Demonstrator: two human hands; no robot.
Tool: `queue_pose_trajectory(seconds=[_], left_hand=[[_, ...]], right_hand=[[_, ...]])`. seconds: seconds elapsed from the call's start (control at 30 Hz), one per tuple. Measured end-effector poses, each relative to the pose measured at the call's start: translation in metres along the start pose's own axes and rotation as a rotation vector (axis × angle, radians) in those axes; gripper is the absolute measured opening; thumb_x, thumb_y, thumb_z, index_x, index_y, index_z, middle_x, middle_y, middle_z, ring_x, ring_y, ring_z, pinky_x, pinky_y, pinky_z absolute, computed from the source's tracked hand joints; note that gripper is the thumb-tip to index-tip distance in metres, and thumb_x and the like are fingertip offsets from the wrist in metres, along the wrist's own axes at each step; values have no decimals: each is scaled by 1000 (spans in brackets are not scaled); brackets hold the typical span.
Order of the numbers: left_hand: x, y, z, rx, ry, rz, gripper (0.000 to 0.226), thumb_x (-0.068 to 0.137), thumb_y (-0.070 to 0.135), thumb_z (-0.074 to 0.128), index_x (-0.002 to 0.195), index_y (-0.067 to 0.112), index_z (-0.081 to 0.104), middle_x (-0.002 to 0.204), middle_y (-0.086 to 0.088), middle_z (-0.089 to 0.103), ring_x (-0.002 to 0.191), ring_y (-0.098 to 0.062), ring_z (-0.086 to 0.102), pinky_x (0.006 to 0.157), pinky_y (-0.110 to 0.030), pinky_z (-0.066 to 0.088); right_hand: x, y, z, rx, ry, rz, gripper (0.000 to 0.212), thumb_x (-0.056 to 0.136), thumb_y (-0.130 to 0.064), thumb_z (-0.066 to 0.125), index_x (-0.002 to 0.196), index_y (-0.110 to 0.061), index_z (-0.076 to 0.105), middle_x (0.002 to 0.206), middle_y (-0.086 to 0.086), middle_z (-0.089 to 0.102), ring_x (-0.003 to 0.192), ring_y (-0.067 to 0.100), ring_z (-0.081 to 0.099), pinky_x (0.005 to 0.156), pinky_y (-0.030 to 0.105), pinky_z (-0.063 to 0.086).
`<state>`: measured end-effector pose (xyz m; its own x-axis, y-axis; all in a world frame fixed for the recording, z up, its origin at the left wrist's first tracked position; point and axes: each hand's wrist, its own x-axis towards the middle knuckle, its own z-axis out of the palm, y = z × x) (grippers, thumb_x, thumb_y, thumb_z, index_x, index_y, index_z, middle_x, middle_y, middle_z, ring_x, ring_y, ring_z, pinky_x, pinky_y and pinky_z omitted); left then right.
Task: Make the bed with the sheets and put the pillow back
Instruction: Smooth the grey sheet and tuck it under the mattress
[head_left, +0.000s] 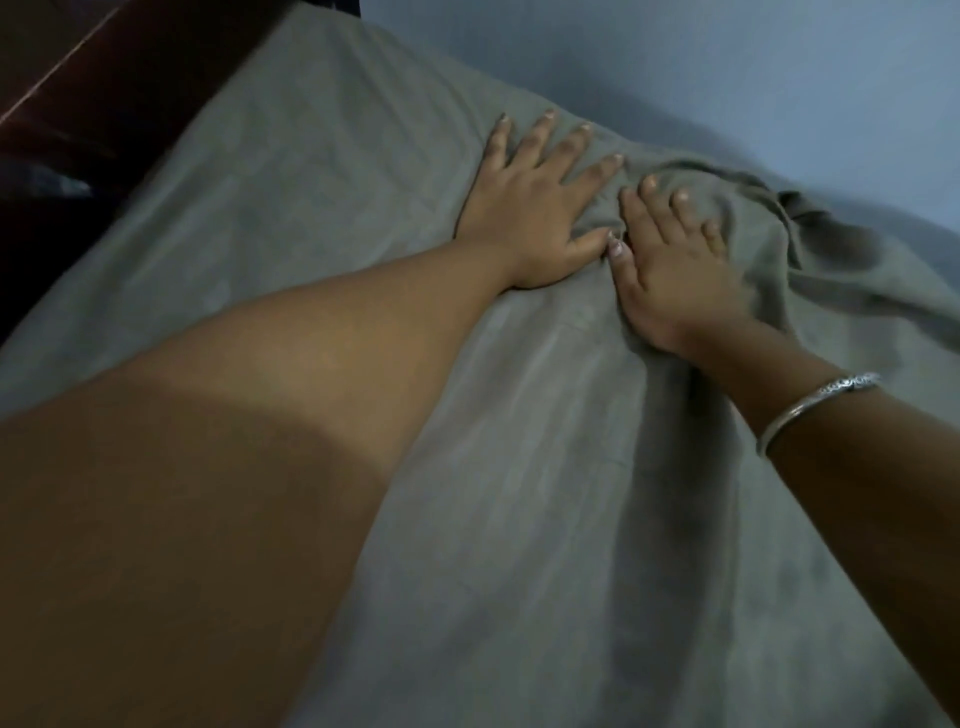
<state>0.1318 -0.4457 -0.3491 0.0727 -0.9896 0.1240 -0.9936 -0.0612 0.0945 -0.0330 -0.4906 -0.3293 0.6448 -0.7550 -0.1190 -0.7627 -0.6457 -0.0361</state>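
A: Where is the sheet (519, 467)?

B: Spread over the bed, grey-green and filling most of the view. It lies fairly smooth on the near side and to the left — but on the right, by the pale blue wall (727, 67), it is bunched into folds.

A: And the hands?

B: Both lie palm-down on the cloth, side by side. The left hand (530, 208) is flat with its fingers spread wide. The right hand (675, 265) sits just beside it, thumb tips touching or nearly so, its fingers pressed into the rumpled part. Neither hand grips anything that I can make out; both are flat and unclenched.

A: Anything else?

B: A silver bangle (810, 410) on the right wrist — and a dark wooden bed frame (78, 93) at the upper left edge.
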Motion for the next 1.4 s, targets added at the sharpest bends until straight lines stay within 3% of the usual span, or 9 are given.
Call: queue_pose_trajectory(seconds=[0.4,0.53,0.6,0.67,0.87,0.97,1.13,1.27,1.4], left_hand=[[4,-48,-32,59,-295,34,83,83,77,24,150,34,1,160,-3,0,146,-27,2,113,-53,2],[-8,-54,-51,210,-150,-113,75,92,64,29,151,19,13,158,-8,12,145,-33,10,109,-63,-5],[-24,-51,-50,210,-50,100,69,94,54,36,148,12,24,155,-10,23,143,-32,18,110,-62,1],[-43,-56,-43,149,-156,223,68,93,58,33,149,20,24,157,-6,18,144,-28,16,112,-58,6],[-71,-94,-49,82,-202,-75,76,90,67,23,151,24,9,159,-1,5,146,-25,5,113,-55,2],[-102,-104,-59,140,-156,-152,77,90,65,27,151,21,13,159,-6,5,146,-29,4,111,-59,-3],[-176,-93,-58,131,-159,-198,77,89,66,26,151,24,10,159,-6,7,145,-32,8,114,-50,3],[-190,-105,-66,90,-108,-468,78,92,61,30,151,13,12,158,-14,8,145,-32,6,116,-42,5],[-193,-106,-73,23,-144,-430,83,90,61,36,151,11,8,157,-18,-2,145,-34,1,116,-42,4]], right_hand=[[25,-3,-10,-219,-200,516,61,99,-49,18,151,-23,-2,157,19,-1,140,51,3,112,60,-3],[25,-26,-25,-256,116,310,56,99,-20,29,150,-8,10,157,19,11,143,41,7,114,57,3],[25,-52,-22,-48,138,68,56,100,-24,34,150,-7,16,157,14,15,145,32,9,116,48,8],[21,-75,-9,83,20,-63,58,100,-35,32,151,-15,12,159,7,10,146,29,6,117,43,7],[19,-77,0,43,-83,200,75,89,-70,22,150,-34,-2,160,1,-7,145,37,-5,114,51,-2],[8,-93,-7,72,-34,404,81,88,-69,23,152,-24,2,158,14,-5,142,44,-5,111,60,-3],[-46,-148,7,-7,-12,-148,84,81,-61,8,151,-15,14,158,12,11,144,37,11,111,57,11],[-67,-163,8,-66,-13,-253,87,79,-70,10,151,-21,16,158,10,11,145,33,9,112,58,5],[-79,-181,11,-3,-11,-68,90,77,-74,14,151,-23,8,160,4,6,146,28,4,113,58,3]])
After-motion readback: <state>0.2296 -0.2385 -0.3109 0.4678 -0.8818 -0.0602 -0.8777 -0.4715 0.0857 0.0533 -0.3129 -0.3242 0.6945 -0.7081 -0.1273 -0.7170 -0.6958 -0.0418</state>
